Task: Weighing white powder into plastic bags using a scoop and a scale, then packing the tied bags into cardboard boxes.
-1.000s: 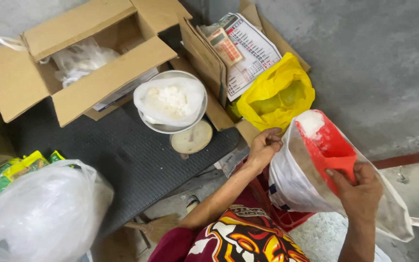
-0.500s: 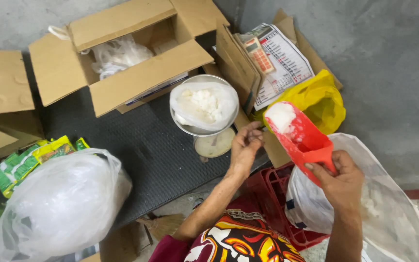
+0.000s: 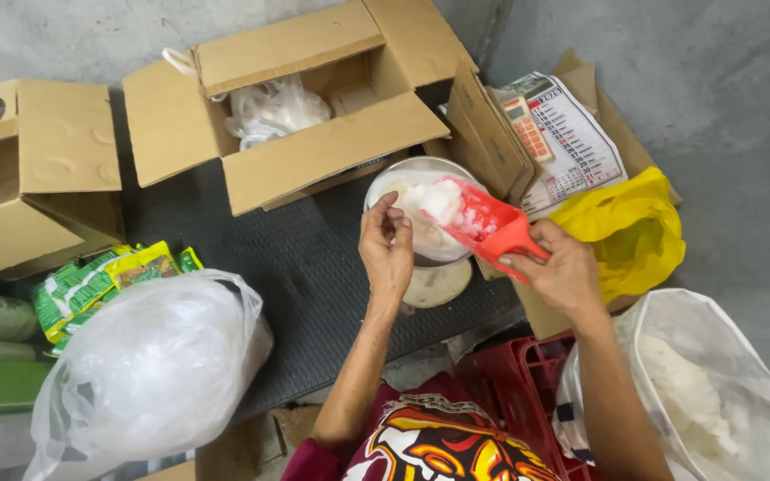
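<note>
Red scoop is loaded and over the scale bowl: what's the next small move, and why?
Probably tip the red scoop so its white grains slide into the lined bowl. The right hand holds it level above the bowl, and the left hand pinches the plastic liner's edge.

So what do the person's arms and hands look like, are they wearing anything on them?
Both arms are bare from the elbow down: no sleeves, gloves, watch or bracelet show. The left hand and right hand are bare too, and no rings can be made out. Lower down is a dark red shirt with a bold orange, yellow, white and black print on the front.
</note>
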